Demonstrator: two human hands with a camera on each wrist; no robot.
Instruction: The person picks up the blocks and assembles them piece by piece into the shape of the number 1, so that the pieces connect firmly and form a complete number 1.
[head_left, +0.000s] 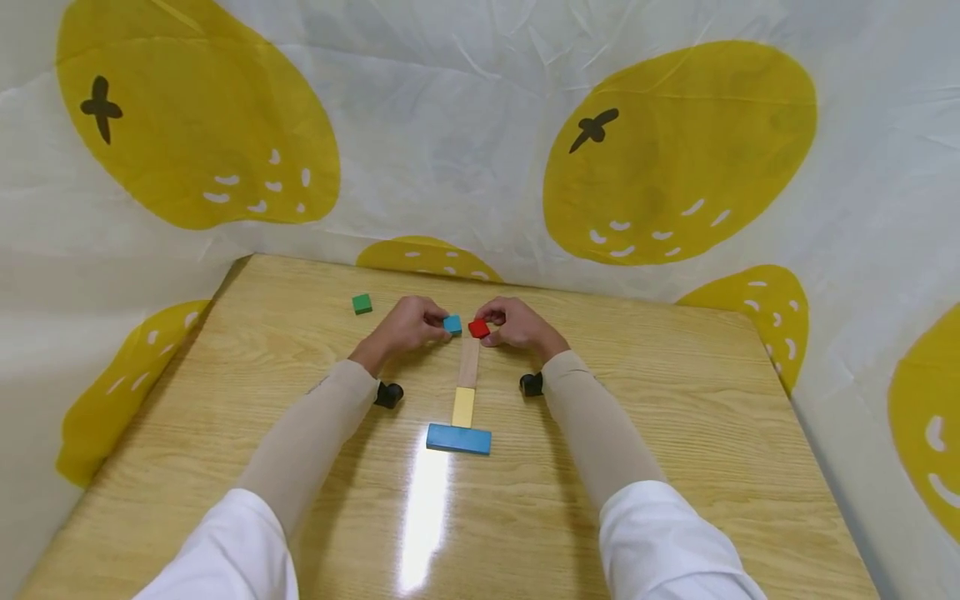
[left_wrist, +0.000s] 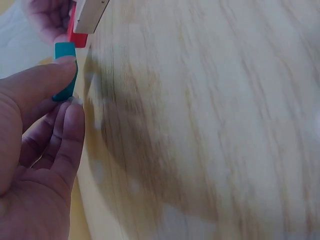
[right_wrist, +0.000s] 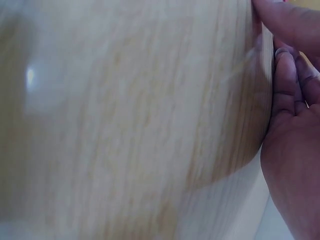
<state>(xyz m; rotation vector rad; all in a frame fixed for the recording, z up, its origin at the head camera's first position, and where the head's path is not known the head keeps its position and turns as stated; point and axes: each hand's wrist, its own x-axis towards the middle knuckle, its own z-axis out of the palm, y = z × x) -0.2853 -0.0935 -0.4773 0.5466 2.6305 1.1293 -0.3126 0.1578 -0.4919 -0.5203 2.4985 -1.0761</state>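
Between thumb and fingers my left hand (head_left: 408, 323) pinches a small blue block (head_left: 452, 325); the left wrist view shows this blue block (left_wrist: 65, 50) close up, the thumb across its face. My right hand (head_left: 519, 323) pinches a red block (head_left: 478, 328) a short way to its right. Just below the two blocks, a plain wooden block (head_left: 468, 362) lies lengthwise. A yellow block (head_left: 462, 407) continues that line, and a long blue block (head_left: 459, 439) lies crosswise at its near end. In the right wrist view the right hand (right_wrist: 295, 100) shows, but the red block is almost wholly hidden.
A green block (head_left: 362, 304) lies to the left of my left hand, toward the table's far side. The wooden table (head_left: 675, 417) meets a white cloth (head_left: 450, 125) printed with yellow fruit at the back and sides. Black wrist cameras (head_left: 388, 395) hang under both forearms.
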